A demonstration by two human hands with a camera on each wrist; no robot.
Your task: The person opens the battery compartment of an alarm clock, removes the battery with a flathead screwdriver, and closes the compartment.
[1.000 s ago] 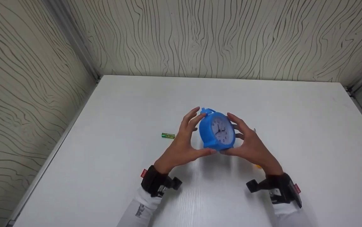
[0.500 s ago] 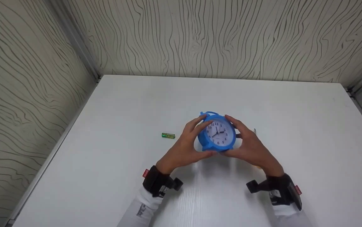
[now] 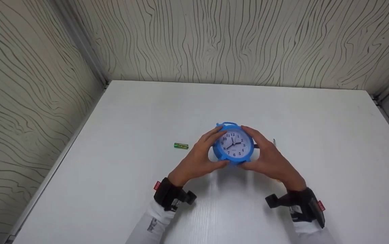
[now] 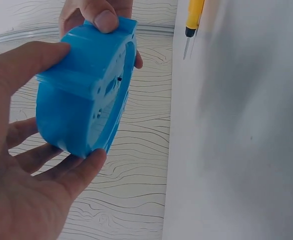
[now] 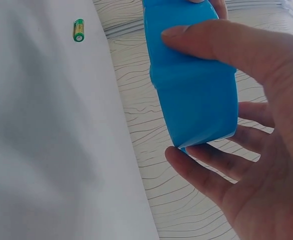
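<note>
A round blue alarm clock (image 3: 234,145) with a white dial and a small top handle is held between both hands, its face toward the head camera. My left hand (image 3: 198,156) grips its left side, thumb under the base and fingers along the upper rim. On the other side my right hand (image 3: 269,158) grips it the same way, its thumb beneath. The left wrist view shows the clock (image 4: 81,85) tilted, the thumb on its base. From the right wrist, the clock's blue casing (image 5: 196,100) shows between thumb and fingers. Fingers behind the clock are partly hidden.
A green battery (image 3: 181,145) lies on the white table (image 3: 140,189) left of the clock. A screwdriver with a yellow handle (image 4: 195,14) lies by the right hand, mostly covered by it in the head view. Patterned panels (image 3: 215,40) stand behind and beside the table.
The clock has turned from an angled pose so its dial faces the head camera squarely. It has also dropped slightly in view, both hands still holding it.
</note>
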